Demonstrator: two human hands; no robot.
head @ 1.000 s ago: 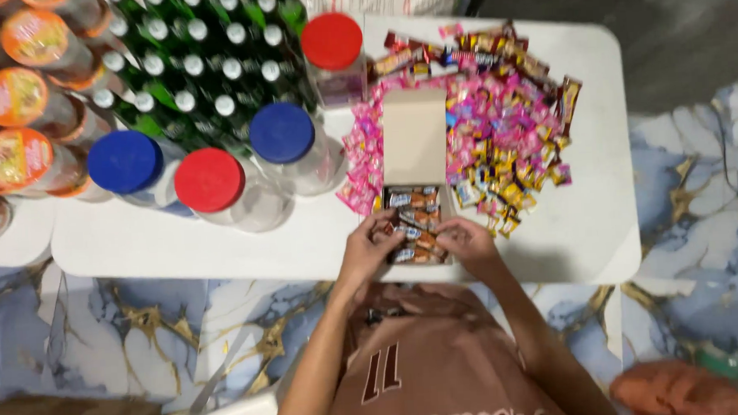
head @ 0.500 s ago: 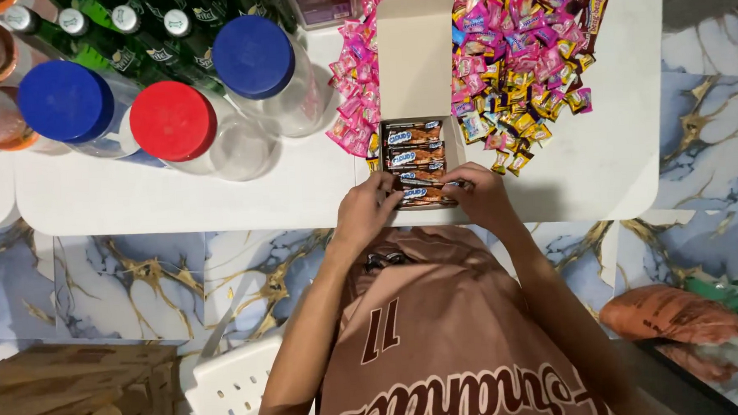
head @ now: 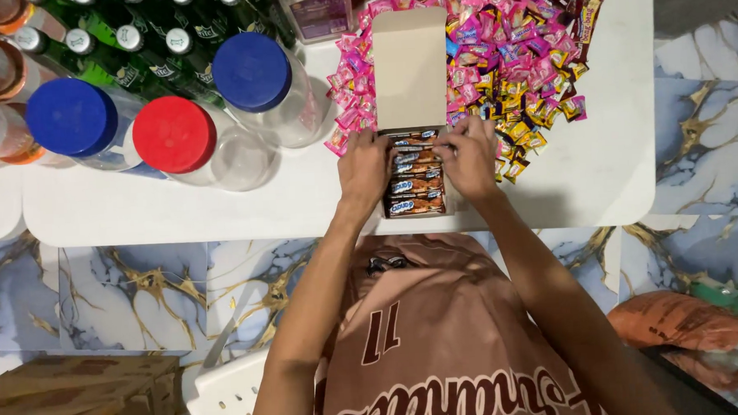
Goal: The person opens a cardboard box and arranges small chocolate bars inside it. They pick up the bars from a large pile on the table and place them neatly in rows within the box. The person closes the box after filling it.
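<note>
A small cardboard box (head: 410, 69) lies on the white table (head: 600, 181), its plain lid flipped back away from me. Inside, brown-wrapped chocolate bars (head: 416, 195) are stacked in a row. My left hand (head: 366, 168) rests at the box's left side and my right hand (head: 469, 155) at its right side. The fingertips of both hands pinch the ends of the bar farthest from me, just under the lid hinge. That bar is mostly hidden by my fingers.
A heap of pink and yellow wrapped candies (head: 512, 68) spreads behind and right of the box. Clear jars with a red lid (head: 174, 134) and blue lids (head: 252, 66) stand left, green bottles (head: 142, 51) behind them. On the floor are cardboard boxes (head: 70, 399) and an orange bag (head: 681, 320).
Both hands have moved from the near end of the box to its far end by the lid. The view has shifted slightly.
</note>
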